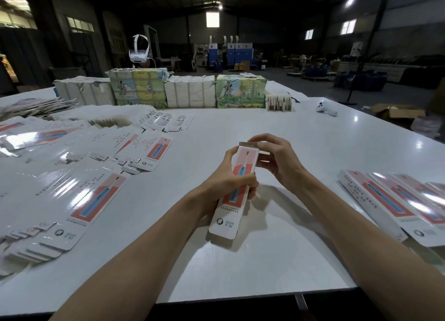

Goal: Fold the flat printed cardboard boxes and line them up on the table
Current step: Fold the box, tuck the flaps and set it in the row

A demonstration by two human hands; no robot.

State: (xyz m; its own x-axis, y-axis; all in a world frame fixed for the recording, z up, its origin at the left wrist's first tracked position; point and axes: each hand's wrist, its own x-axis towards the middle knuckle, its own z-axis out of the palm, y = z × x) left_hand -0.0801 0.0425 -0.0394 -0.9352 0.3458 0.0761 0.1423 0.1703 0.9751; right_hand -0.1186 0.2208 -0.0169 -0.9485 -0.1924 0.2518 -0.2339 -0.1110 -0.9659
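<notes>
A long white printed box (pixel 227 218) with a red panel and a blue toothbrush picture is held upright-tilted over the middle of the white table (pixel 265 260). My left hand (pixel 228 176) grips its middle, fingers curled round it. My right hand (pixel 277 159) pinches the flap at the box's far end. Flat printed boxes (pixel 96 200) lie spread in overlapping piles on the left. A row of folded boxes (pixel 390 200) lies side by side at the right edge.
Wrapped bundles of cartons (pixel 187 91) stand in a line along the far side of the table, with a white headset (pixel 139 53) behind them. A small white controller (pixel 326 108) lies far right. The table's near edge (pixel 265 296) runs below my forearms.
</notes>
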